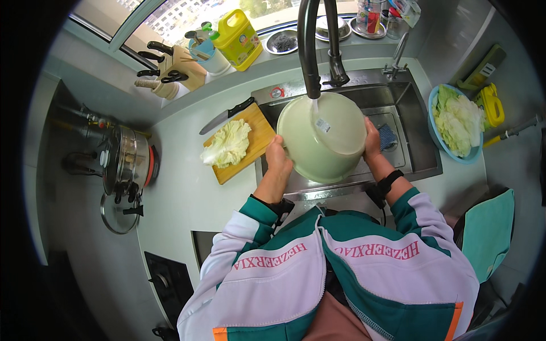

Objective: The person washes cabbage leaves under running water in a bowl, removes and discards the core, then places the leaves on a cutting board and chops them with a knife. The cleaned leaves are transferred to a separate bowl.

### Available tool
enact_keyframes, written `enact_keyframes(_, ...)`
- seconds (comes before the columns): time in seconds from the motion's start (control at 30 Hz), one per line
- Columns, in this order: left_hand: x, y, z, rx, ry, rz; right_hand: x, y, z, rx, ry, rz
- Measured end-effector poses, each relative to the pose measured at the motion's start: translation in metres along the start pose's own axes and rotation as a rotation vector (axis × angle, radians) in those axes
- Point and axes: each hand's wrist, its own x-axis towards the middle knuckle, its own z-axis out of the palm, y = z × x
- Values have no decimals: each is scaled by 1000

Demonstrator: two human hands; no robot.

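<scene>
A pale green basin [324, 140] is tipped over the steel sink [403, 128], its base turned towards me. My left hand [278, 160] grips its rim on the left, and my right hand [372, 140] holds the opposite side. Water runs from the dark pull-down faucet [309, 51] onto the basin's underside, beside a small label. The inside of the basin is hidden. Just left of my left hand, a cabbage leaf [228, 145] lies on a wooden cutting board [261, 128]. A kitchen knife [226, 115] rests along the board's far edge. Under the basin's right side shows a blue cloth [387, 137] in the sink.
On the right stands a blue basin [439, 138] of cabbage leaves. A knife block [183, 70], a yellow detergent jug [239, 40] and a dish with a steel scourer [282, 41] line the windowsill. A lidded steel pot [132, 157] sits at the left.
</scene>
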Motion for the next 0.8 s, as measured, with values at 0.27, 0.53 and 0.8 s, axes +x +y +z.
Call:
enact_keyframes(0.27,12,-7,1,-70,72,31,-38,-4,38,-320,153,-185)
enact_keyframes(0.53,13,-21,11,-97,45,54,-57,-8,80,-1074,-128,-499)
enact_keyframes(0.8,4,-20,21,-119,-54,31,-76,-34,114,-1310,-370,-794)
